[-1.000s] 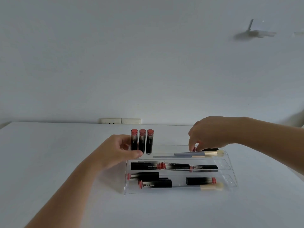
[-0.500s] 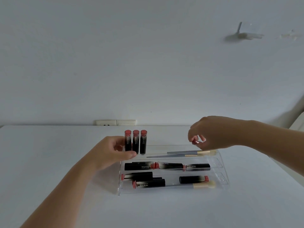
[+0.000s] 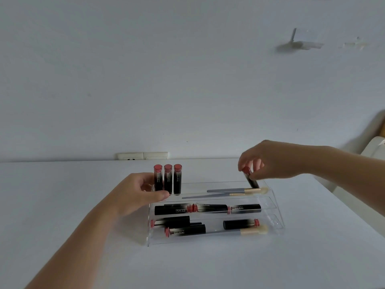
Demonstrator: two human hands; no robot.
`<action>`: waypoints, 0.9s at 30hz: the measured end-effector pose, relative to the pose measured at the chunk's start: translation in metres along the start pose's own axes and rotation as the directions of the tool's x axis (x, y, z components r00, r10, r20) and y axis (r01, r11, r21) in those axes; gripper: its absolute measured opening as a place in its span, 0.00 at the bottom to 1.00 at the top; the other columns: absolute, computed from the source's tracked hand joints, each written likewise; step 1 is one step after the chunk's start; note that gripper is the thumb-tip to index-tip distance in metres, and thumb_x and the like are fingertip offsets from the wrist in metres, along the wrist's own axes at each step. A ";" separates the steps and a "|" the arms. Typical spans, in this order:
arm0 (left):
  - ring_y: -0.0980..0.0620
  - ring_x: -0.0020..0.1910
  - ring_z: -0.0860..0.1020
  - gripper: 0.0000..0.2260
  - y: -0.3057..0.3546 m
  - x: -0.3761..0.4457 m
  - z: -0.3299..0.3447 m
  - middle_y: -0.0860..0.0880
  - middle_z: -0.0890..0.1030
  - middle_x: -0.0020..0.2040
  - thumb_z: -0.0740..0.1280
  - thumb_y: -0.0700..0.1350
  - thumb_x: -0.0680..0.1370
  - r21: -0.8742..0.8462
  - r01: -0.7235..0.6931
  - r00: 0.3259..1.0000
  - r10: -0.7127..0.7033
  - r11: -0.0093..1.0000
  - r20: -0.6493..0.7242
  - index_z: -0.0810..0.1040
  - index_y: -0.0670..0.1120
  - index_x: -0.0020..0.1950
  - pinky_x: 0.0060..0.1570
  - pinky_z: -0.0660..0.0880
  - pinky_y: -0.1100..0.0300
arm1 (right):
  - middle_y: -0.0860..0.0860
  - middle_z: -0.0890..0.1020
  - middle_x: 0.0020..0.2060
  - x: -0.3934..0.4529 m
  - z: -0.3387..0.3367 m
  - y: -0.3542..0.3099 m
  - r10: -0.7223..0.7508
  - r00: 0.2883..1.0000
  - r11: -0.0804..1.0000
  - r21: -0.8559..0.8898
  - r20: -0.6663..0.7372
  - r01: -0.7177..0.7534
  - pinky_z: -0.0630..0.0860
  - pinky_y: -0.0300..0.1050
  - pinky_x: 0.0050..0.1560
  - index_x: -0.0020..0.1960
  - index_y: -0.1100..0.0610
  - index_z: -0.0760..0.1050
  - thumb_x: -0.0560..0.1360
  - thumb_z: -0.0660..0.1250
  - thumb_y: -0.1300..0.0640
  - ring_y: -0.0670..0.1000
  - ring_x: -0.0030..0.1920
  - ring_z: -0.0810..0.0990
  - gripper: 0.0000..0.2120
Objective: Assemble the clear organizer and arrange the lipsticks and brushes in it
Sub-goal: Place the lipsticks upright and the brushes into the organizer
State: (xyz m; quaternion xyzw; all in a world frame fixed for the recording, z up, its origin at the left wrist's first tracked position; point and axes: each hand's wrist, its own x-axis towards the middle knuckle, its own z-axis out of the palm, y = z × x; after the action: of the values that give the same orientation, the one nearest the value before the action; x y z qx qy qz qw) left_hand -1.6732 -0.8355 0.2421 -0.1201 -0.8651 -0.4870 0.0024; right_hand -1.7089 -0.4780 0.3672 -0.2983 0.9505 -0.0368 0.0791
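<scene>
I saw my right hand pinching a lipstick above the organizer on the white table; my left hand gripped its corner.

White table, clear organizer directly on it.

A white table stands against a pale wall. A white socket plate sits on the wall just above the table's far edge.

Organizer clear glossy plastic; lipsticks glossy black tubes; table matt white, smooth.
</scene>
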 end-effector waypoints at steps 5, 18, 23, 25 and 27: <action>0.66 0.33 0.75 0.17 0.001 0.000 0.000 0.63 0.78 0.32 0.73 0.64 0.64 -0.014 0.008 1.000 -0.008 1.000 -0.001 0.84 0.65 0.52 0.43 0.69 0.63 | 0.43 0.87 0.46 0.007 -0.002 -0.003 0.069 0.988 0.894 0.449 -0.135 -0.001 0.79 0.58 0.57 0.51 0.47 0.81 0.73 0.75 0.58 0.46 0.47 0.86 0.10; 0.65 0.32 0.75 0.17 0.002 0.000 0.000 0.64 0.78 0.32 0.73 0.64 0.65 0.003 0.021 1.000 -0.021 1.000 -0.007 0.84 0.65 0.53 0.41 0.68 0.65 | 0.50 0.86 0.34 0.034 0.016 -0.037 0.235 0.942 0.760 0.650 -0.240 -0.024 0.81 0.46 0.43 0.46 0.55 0.81 0.71 0.78 0.52 0.48 0.34 0.84 0.09; 0.66 0.30 0.74 0.17 0.001 -0.001 0.000 0.64 0.76 0.30 0.73 0.64 0.65 0.008 0.022 1.000 -0.022 1.000 -0.009 0.83 0.66 0.54 0.38 0.67 0.64 | 0.46 0.81 0.29 0.044 0.024 -0.055 0.207 0.946 0.765 0.644 -0.247 0.001 0.76 0.37 0.34 0.44 0.54 0.80 0.71 0.77 0.54 0.44 0.30 0.77 0.08; 0.66 0.31 0.74 0.17 0.001 -0.001 0.000 0.64 0.76 0.30 0.74 0.63 0.65 0.002 0.022 1.000 -0.022 1.000 -0.003 0.84 0.66 0.53 0.39 0.67 0.64 | 0.43 0.78 0.28 0.048 0.029 -0.063 0.182 0.946 0.760 0.649 -0.267 0.037 0.71 0.34 0.31 0.45 0.50 0.82 0.71 0.77 0.53 0.43 0.29 0.74 0.05; 0.66 0.31 0.74 0.16 0.001 0.000 0.000 0.64 0.77 0.31 0.73 0.64 0.65 -0.001 0.022 1.000 -0.022 1.000 -0.002 0.84 0.66 0.52 0.40 0.68 0.65 | 0.40 0.77 0.27 0.051 0.036 -0.070 0.154 0.946 0.781 0.622 -0.287 0.061 0.67 0.30 0.28 0.43 0.50 0.83 0.72 0.77 0.52 0.41 0.27 0.71 0.03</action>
State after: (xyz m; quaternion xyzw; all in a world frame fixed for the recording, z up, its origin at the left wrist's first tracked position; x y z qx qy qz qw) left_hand -1.6729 -0.8350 0.2429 -0.1100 -0.8662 -0.4875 -0.0023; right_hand -1.7050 -0.5652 0.3334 -0.2214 0.8916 -0.3946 0.0178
